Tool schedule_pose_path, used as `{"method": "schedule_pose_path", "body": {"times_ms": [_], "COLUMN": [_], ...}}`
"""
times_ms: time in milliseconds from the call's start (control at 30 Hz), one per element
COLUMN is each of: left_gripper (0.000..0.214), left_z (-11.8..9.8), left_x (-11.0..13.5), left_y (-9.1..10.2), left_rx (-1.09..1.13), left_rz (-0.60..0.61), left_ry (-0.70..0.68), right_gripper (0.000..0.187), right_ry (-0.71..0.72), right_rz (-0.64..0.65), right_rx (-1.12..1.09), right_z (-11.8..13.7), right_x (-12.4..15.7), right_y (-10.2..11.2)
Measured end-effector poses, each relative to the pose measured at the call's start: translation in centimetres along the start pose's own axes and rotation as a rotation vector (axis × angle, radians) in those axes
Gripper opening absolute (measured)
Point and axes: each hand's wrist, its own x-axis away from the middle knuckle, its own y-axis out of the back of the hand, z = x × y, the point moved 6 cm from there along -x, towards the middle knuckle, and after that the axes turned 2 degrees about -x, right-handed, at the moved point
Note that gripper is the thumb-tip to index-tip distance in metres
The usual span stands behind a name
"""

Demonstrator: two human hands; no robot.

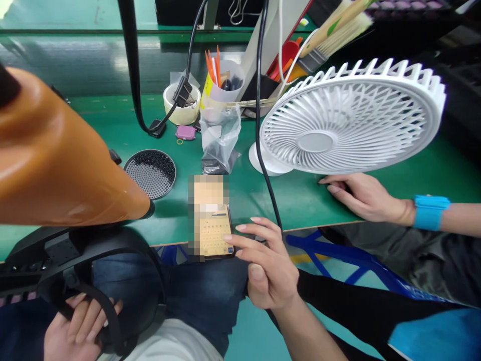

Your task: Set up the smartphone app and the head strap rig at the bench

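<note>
My right hand (266,265) curls over the right edge of a smartphone (215,235), which lies at the table's front edge above my jeans-clad leg (205,296). Its upper part is blurred. My left hand (75,328) sits low at the left, closed around a black strap (108,316) attached to a black perforated bracket (52,255). Above that bracket looms a large orange cone-shaped housing (63,160) with a black tip. Another person's hand (361,198), wearing a blue wristband (430,212), rests on the green table (296,200) beneath a white fan (353,120).
A black cable (262,135) hangs down just beyond my right hand. A round black mesh dish (150,173), a plastic bag (220,138), a cup of orange-handled tools (221,82), a cream-coloured roll (180,105) and a pink object (185,132) sit on the table.
</note>
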Motion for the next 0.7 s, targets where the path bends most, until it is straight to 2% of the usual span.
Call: {"method": "schedule_pose_path", "body": {"times_ms": [167, 400, 700], "left_gripper": [0.009, 0.029, 0.015], "left_z": [0.28, 0.30, 0.27], "left_x": [0.30, 0.54, 0.26], "left_y": [-0.19, -0.66, -0.57], "left_rx": [0.057, 0.147, 0.136], "left_rz": [-0.021, -0.022, -0.008], "left_ry": [0.068, 0.056, 0.093], "right_gripper": [0.023, 0.023, 0.023], "right_ry": [-0.008, 0.002, 0.005], "right_rz": [-0.026, -0.016, 0.003], "right_rx": [-0.024, -0.006, -0.007], "right_z": [-0.28, -0.21, -0.32], "right_x": [-0.08, -0.61, -0.54], "right_y": [-0.08, -0.24, -0.39]}}
